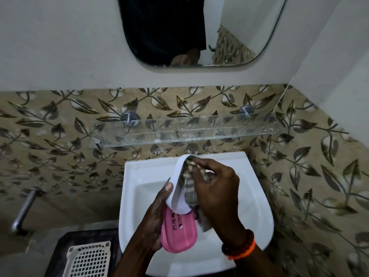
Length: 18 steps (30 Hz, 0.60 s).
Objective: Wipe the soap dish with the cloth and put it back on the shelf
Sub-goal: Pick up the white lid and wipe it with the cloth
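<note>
- Soap dish white part is held up over sink by L hand, w/ pink part too.
- R hand pinches cloth inside dish.
- Rub into corners, hold tight, then shelf.

White soap dish tilted on edge above the sink, hollow side facing right, over its pink slotted insert. Striped grey cloth bunched inside the hollow. Clear glass shelf on the tiled wall, just above the sink's back edge.
</note>
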Each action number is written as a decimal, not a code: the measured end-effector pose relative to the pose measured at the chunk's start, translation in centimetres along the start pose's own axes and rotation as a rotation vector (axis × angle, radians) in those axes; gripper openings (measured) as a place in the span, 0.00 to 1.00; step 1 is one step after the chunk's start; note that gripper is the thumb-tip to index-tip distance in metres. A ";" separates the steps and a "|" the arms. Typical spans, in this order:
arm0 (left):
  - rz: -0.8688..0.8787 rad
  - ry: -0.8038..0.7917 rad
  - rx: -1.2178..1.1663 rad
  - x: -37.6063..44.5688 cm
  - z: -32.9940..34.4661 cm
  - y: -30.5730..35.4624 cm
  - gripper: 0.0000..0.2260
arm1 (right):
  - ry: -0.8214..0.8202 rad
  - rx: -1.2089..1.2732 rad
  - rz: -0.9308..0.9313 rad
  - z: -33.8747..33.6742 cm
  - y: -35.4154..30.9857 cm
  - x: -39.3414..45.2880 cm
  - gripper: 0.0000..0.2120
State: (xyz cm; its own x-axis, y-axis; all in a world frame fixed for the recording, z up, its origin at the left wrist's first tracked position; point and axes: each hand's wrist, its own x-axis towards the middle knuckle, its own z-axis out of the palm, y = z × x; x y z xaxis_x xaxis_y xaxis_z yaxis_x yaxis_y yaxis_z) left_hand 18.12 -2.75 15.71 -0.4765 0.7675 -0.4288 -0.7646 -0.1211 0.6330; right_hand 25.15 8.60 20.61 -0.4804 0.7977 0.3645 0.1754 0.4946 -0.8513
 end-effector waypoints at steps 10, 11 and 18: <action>-0.057 -0.110 -0.079 0.7 0.0 0.7 0.33 | -0.278 -0.324 -0.222 -0.3 1.0 -3.1 0.06; -0.065 -0.115 -0.087 0.8 0.1 0.7 0.33 | -0.225 -0.363 -0.277 -0.3 0.9 -2.9 0.06; -0.074 -0.089 0.050 0.2 0.0 0.1 0.43 | -0.053 -0.325 -0.316 -2.0 1.0 0.9 0.06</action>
State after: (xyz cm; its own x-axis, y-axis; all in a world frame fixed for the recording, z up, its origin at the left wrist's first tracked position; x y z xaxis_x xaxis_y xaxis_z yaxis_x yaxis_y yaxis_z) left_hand 17.98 -2.65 15.65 -0.3777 0.8265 -0.4175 -0.7726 -0.0328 0.6341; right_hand 26.58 10.48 20.85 -0.5955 0.5760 0.5600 0.2697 0.7999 -0.5360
